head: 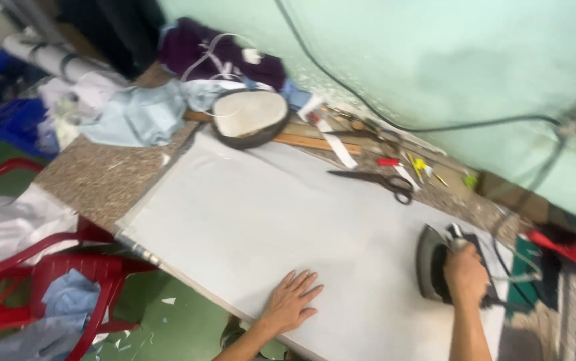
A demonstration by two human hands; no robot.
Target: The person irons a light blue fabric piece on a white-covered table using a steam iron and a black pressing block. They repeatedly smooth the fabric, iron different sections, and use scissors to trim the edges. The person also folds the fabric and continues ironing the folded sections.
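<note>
Tailoring workshop: padded pressing table [248, 220], iron [432, 271], scissors [375, 180], wooden ruler [315, 142], fabric heaps [141, 113], scraps on floor.

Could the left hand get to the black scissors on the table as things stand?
Probably yes: the left hand lies flat and empty on the pale cloth, and only bare cloth separates it from the scissors; a forward stretch seems needed.

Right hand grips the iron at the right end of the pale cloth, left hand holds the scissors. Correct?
Not quite. In the head view the left hand lies flat on the pale cloth; the scissors lie untouched near the wall. The right hand does grip the iron.
</note>
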